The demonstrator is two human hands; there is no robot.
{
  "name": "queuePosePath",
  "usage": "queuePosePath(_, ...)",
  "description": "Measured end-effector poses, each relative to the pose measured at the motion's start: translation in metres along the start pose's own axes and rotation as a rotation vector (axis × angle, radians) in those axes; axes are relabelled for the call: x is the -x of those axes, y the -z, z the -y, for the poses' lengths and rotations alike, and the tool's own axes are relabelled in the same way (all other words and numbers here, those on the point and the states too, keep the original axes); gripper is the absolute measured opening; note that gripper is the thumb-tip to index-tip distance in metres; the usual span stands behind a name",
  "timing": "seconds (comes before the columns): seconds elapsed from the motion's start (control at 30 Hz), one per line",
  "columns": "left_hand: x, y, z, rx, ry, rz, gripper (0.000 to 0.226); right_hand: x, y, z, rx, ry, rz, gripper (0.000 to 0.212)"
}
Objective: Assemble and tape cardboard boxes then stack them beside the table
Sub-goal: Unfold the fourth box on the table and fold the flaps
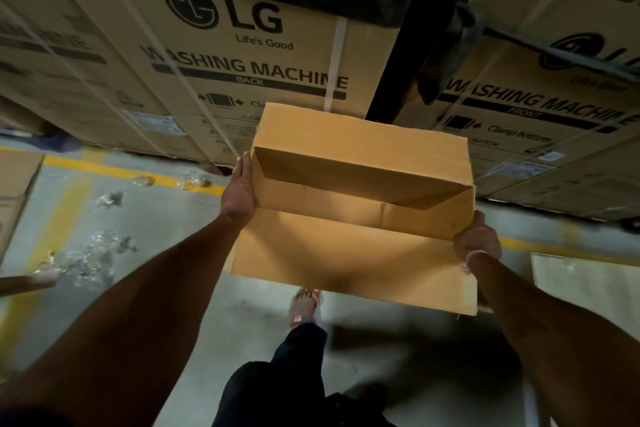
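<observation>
A plain brown cardboard box hangs in the air in front of me, its open side facing me and one long flap hanging down toward my legs. My left hand lies flat against the box's left wall, fingers straight and pointing up. My right hand grips the right edge near the lower flap, with the thumb up along the corner. The fingers of the right hand are hidden behind the cardboard. The inside of the box holds nothing.
Large washing machine cartons stand stacked just behind the box, with a dark gap between two of them. Crumpled clear plastic litters the grey floor with yellow lines at left. A carton edge is at far left, a pale sheet at right. My sandalled foot steps forward.
</observation>
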State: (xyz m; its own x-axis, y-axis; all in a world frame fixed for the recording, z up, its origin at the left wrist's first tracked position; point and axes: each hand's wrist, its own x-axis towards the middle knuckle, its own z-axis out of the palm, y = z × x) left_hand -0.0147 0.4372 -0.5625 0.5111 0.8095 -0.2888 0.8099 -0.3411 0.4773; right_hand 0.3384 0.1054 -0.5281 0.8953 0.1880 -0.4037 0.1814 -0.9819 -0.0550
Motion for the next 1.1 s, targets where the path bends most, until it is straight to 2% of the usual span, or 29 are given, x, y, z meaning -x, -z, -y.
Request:
queuePosePath(0.23, 0.029, 0.034, -0.006, -0.077, 0.065, -0.067, 0.084, 0.026, 0.013, 0.002, -0.023, 0.078, 0.032, 0.041)
queuePosePath(0.37, 0.053, 0.052, -0.017, -0.106, 0.084, -0.153, 0.082, 0.044, 0.030, -0.011, -0.051, 0.131, -0.008, 0.043)
queuePosePath(0.5, 0.079, 0.078, -0.043, -0.153, 0.119, -0.226, 0.069, 0.070, 0.062, -0.027, -0.086, 0.193, -0.032, 0.034)
queuePosePath(0.63, 0.098, 0.112, -0.076, -0.127, 0.149, -0.329, 0.046, 0.100, 0.110, -0.047, -0.179, 0.256, -0.076, 0.023)
queuePosePath(0.73, 0.108, 0.133, -0.106, -0.172, 0.205, -0.405, 0.036, 0.117, 0.150, -0.069, -0.236, 0.328, -0.123, 0.023)
queuePosePath(0.8, 0.115, 0.142, -0.134, -0.187, 0.215, -0.454, 0.029, 0.128, 0.177, -0.089, -0.273, 0.334, -0.159, 0.012)
queuePosePath(0.87, 0.123, 0.148, -0.163, -0.160, 0.180, -0.470, 0.023, 0.135, 0.202, -0.113, -0.307, 0.303, -0.191, 0.004)
queuePosePath(0.97, 0.134, 0.148, -0.213, -0.118, 0.068, -0.514, 0.018, 0.135, 0.232, -0.159, -0.309, 0.260, -0.251, 0.017)
queuePosePath(1.1, 0.158, 0.120, -0.294, -0.094, -0.071, -0.511, 0.012, 0.126, 0.259, -0.237, -0.355, 0.190, -0.298, 0.015)
